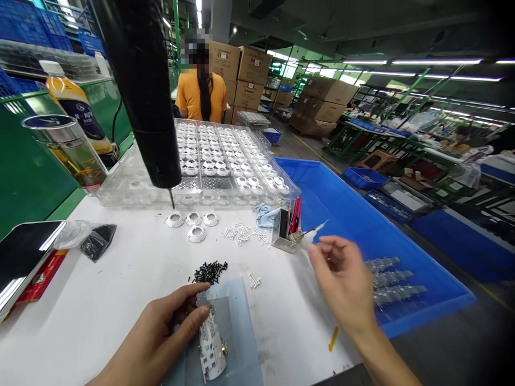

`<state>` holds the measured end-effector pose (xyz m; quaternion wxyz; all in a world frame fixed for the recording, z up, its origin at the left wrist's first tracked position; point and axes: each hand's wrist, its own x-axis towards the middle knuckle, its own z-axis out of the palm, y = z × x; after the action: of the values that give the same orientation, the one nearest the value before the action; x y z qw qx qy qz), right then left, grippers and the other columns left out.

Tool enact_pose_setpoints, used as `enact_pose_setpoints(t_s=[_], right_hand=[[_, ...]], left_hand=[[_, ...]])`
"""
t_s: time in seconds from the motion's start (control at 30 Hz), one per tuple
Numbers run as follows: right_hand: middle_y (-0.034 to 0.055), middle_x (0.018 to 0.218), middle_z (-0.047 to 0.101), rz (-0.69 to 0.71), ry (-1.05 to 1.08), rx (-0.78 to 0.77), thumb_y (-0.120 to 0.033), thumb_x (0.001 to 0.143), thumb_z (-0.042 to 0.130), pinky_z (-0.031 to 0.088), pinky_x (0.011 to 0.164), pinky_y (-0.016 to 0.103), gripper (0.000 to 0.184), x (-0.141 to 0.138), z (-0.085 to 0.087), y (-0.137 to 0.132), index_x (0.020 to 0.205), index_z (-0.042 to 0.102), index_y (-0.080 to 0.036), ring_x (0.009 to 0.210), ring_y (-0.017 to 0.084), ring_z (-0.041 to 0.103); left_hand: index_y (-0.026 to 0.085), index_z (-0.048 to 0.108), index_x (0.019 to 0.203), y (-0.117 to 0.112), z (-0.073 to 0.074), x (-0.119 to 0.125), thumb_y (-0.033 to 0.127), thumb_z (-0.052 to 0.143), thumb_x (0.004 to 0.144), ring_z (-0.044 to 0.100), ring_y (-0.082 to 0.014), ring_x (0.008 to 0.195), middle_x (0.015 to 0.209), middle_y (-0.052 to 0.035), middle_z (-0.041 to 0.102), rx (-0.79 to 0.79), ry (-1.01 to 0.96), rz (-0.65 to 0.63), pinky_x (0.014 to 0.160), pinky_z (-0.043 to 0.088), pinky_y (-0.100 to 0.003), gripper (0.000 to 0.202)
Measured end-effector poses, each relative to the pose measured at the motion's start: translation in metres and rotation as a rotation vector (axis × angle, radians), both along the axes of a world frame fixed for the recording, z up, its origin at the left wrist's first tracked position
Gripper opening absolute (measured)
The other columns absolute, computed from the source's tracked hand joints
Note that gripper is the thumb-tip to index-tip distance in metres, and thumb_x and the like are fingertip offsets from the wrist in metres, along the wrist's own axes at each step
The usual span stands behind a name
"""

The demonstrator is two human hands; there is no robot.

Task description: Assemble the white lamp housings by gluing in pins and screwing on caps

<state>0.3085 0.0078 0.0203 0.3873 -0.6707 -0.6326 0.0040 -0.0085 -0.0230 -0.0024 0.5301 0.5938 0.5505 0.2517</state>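
Observation:
My left hand (173, 327) is closed around a white, slotted plastic part (211, 348) with a grey flat plate and a small brass-coloured piece at its side. The part lies over a light blue sheet (245, 332) on the white tabletop. My right hand (341, 279) is raised over the right side of the table, its fingers curled towards the thumb and slightly blurred. What they hold, if anything, I cannot make out. Close to its fingertips is a small metal holder (285, 244) with a red cutter (295, 214) and a pale pointed item (317, 229).
A black power screwdriver (148, 107) hangs over several white rings (197, 233). Black screws (210, 272) and white pins (237, 232) lie nearby. Behind is a clear tray (193, 201) of white parts. A blue bin (322, 187) stands right; a phone (24, 252) lies left.

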Motion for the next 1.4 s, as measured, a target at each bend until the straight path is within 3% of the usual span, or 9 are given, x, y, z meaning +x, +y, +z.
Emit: enact_pose_setpoints(t_s=[0.07,0.17,0.23,0.4,0.5,0.63,0.73,0.97,1.4], right_hand=[[-0.0005,0.074,0.067,-0.066,0.003,-0.032,-0.046,0.098,0.059,0.051,0.063,0.029,0.046,0.008,0.007,0.012,0.132,0.055,-0.016,0.064,0.016,0.064],[-0.0034,0.058,0.062,-0.048,-0.038,-0.119,-0.050,0.097,0.057,0.041,0.055,0.028,0.036,0.011,0.019,0.026,0.107,0.073,-0.019,0.051,0.014,0.056],[-0.0009,0.058,0.063,-0.064,-0.061,-0.118,-0.052,0.097,0.055,0.037,0.053,0.029,0.040,0.012,0.025,0.033,0.092,0.076,-0.019,0.050,0.015,0.055],[0.0012,0.059,0.067,-0.022,-0.133,-0.128,-0.052,0.093,0.060,0.036,0.052,0.030,0.037,0.015,0.030,0.037,0.084,0.077,-0.021,0.051,0.018,0.058],[0.0027,0.074,0.073,-0.057,-0.144,-0.020,-0.049,0.094,0.062,0.043,0.060,0.031,0.031,0.016,0.035,0.031,0.089,0.077,-0.023,0.062,0.019,0.064],[0.0047,0.090,0.074,-0.108,-0.098,0.305,-0.036,0.092,0.070,0.045,0.067,0.033,0.015,0.007,0.040,0.016,0.092,0.075,-0.022,0.073,0.019,0.063],[0.0034,0.090,0.074,0.000,-0.012,0.404,-0.026,0.089,0.073,0.047,0.069,0.032,0.004,-0.009,0.029,0.004,0.089,0.074,-0.022,0.076,0.018,0.064],[0.0004,0.081,0.070,0.286,0.137,0.214,-0.013,0.090,0.070,0.046,0.061,0.029,0.008,-0.043,-0.013,-0.007,0.092,0.071,-0.021,0.067,0.014,0.057],[-0.0004,0.080,0.069,0.319,0.142,0.186,-0.012,0.090,0.070,0.046,0.061,0.028,0.009,-0.050,-0.020,-0.004,0.093,0.071,-0.020,0.067,0.012,0.055]], left_hand=[[0.024,0.062,0.134,0.002,-0.002,-0.003,0.056,0.057,0.096,0.066,-0.0208,0.077,0.084,-0.0002,0.072,0.007,0.020,-0.040,0.066,0.052,-0.026,0.050],[0.025,0.061,0.135,0.002,-0.003,-0.004,0.055,0.056,0.096,0.066,-0.0212,0.077,0.084,-0.0001,0.072,0.027,0.041,-0.053,0.068,0.052,-0.026,0.050],[0.024,0.061,0.135,0.001,-0.002,-0.002,0.057,0.055,0.096,0.066,-0.0213,0.077,0.084,-0.0002,0.072,0.022,0.036,-0.043,0.069,0.052,-0.027,0.051],[0.023,0.062,0.134,-0.001,-0.002,0.000,0.059,0.054,0.096,0.068,-0.0242,0.089,0.096,-0.0025,0.075,0.003,0.024,-0.006,0.075,0.054,-0.029,0.053],[0.025,0.063,0.134,0.000,-0.003,-0.003,0.057,0.055,0.096,0.068,-0.0231,0.083,0.092,-0.0017,0.074,0.010,0.052,-0.048,0.072,0.053,-0.028,0.050],[0.026,0.063,0.134,0.002,-0.004,-0.005,0.054,0.053,0.098,0.065,-0.0206,0.077,0.086,-0.0007,0.071,0.032,0.076,-0.068,0.068,0.052,-0.027,0.047],[0.026,0.062,0.133,0.002,-0.002,-0.004,0.053,0.053,0.099,0.065,-0.0198,0.078,0.087,-0.0007,0.072,0.028,0.070,-0.079,0.068,0.051,-0.026,0.045],[0.024,0.065,0.128,0.001,0.001,-0.001,0.054,0.056,0.097,0.063,-0.0187,0.074,0.084,-0.0008,0.070,0.010,0.032,-0.018,0.066,0.051,-0.025,0.045],[0.023,0.064,0.128,0.000,0.006,0.003,0.055,0.055,0.097,0.058,-0.0167,0.073,0.083,0.0000,0.067,-0.025,0.023,0.017,0.065,0.047,-0.024,0.046]])
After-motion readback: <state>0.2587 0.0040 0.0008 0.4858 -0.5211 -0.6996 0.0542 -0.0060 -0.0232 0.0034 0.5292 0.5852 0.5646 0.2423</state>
